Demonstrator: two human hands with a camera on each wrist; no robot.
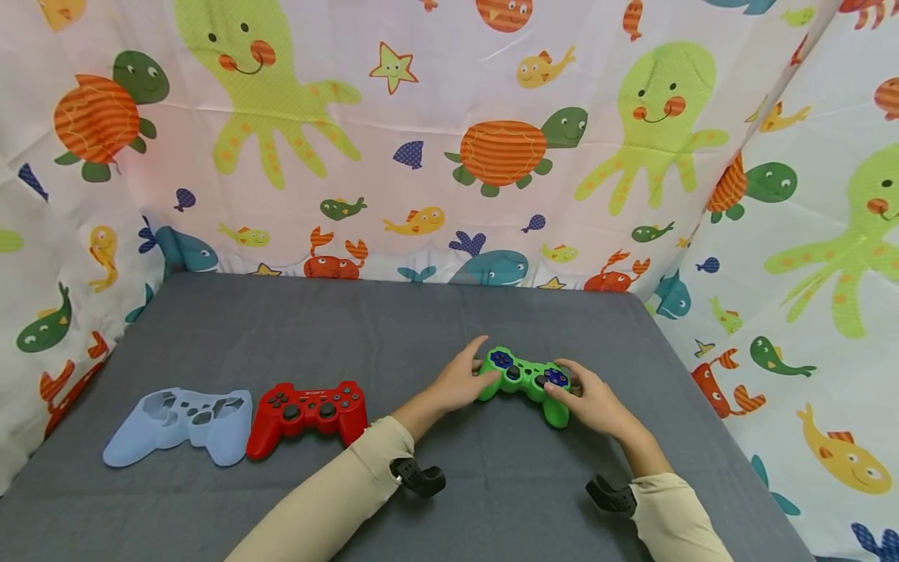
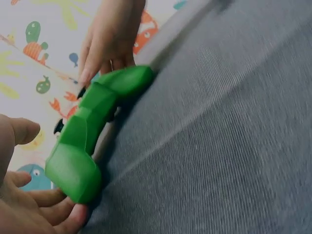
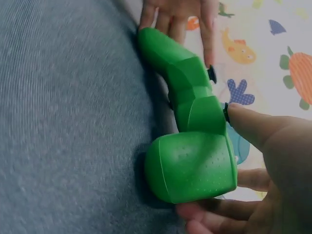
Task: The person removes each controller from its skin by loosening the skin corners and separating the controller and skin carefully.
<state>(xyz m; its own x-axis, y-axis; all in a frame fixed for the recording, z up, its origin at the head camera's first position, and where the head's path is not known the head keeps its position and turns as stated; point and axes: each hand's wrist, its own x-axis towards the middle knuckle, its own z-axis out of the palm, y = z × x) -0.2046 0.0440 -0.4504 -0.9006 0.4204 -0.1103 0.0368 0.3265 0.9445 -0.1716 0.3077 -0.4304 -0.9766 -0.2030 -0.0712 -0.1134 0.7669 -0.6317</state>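
A green game controller (image 1: 523, 379) with blue buttons and black thumbsticks sits low over the grey cloth, between both hands. My right hand (image 1: 593, 398) holds its right grip, the thumb on top at a thumbstick and the other fingers around the grip's outer side, as the right wrist view shows. At the other end is my left hand (image 1: 460, 381); its fingertips touch the left grip (image 2: 73, 173) from outside and below. In the left wrist view the left thumb (image 2: 24, 131) stands off from the controller, and the fingers are spread and only slightly bent.
On the left of the grey-covered table (image 1: 421, 328) lie a red game controller (image 1: 307, 414) and a light blue empty controller cover (image 1: 184, 425) with cut-out openings, side by side. A curtain (image 1: 393, 117) printed with sea animals hangs along the back and sides. Each wrist wears a black band.
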